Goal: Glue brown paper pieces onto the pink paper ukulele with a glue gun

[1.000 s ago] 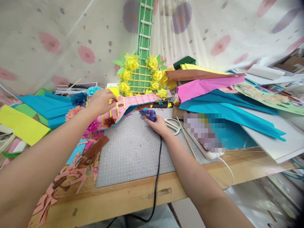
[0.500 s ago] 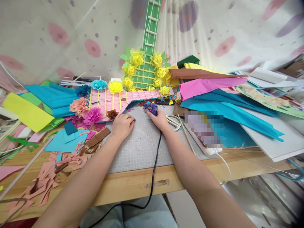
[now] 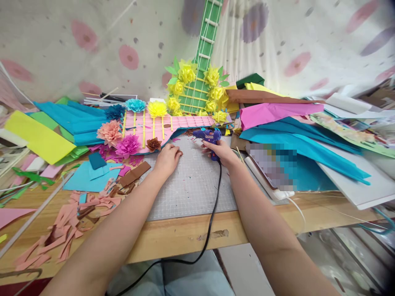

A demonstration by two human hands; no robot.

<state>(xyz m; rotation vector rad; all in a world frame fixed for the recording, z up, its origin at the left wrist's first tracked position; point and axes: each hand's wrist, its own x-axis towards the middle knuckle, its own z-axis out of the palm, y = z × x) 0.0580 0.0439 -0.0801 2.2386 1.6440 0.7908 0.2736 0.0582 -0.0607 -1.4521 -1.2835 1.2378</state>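
My right hand is wrapped round a purple-blue hot glue gun, its nozzle pointing left, with a black cord running from its handle. My left hand rests low over the grey cutting mat, fingers curled together; whatever they pinch is too hidden to name. Just beyond it lies a pink paper guitar with yellow strips and white strings. Paper flowers sit along its body: a brown one nearest my left hand, plus a magenta one, a yellow one and others.
A green paper guitar with yellow flowers stands behind. Folded blue paper and a phone on a white block lie at right. Salmon paper scraps and a brown strip litter the left of the wooden table.
The glue gun has swung from pointing away to lying sideways, and my right hand has come slightly right. My left hand stays by the brown flower. The whole view has shifted a little.
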